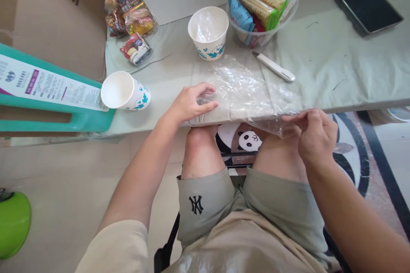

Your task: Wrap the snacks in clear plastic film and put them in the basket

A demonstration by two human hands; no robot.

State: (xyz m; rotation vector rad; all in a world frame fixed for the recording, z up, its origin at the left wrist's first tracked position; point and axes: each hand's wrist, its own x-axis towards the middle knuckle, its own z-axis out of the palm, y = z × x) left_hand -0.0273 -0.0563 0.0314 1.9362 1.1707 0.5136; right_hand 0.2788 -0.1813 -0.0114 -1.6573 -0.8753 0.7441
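Note:
A crumpled sheet of clear plastic film (238,87) lies across the front of the cloth-covered table, one corner hanging over the edge. My right hand (315,130) pinches that corner between thumb and fingers. At the film's left side is my left hand (195,102), thumb and fingers apart, with nothing gripped. Just behind the film stands a paper cup (213,47) with teal leaf print and some clear plastic inside. A second paper cup (136,94) lies tilted to the left of my left hand. The white utility knife (275,67) rests beside the film.
A clear round tub (256,36) of wrapped snacks stands at the back. Further right lies a dark flat device (368,6). Packaged snacks (130,10), a small packet (136,49), a green-framed panel (54,89) and a cardboard box (73,17) occupy the left.

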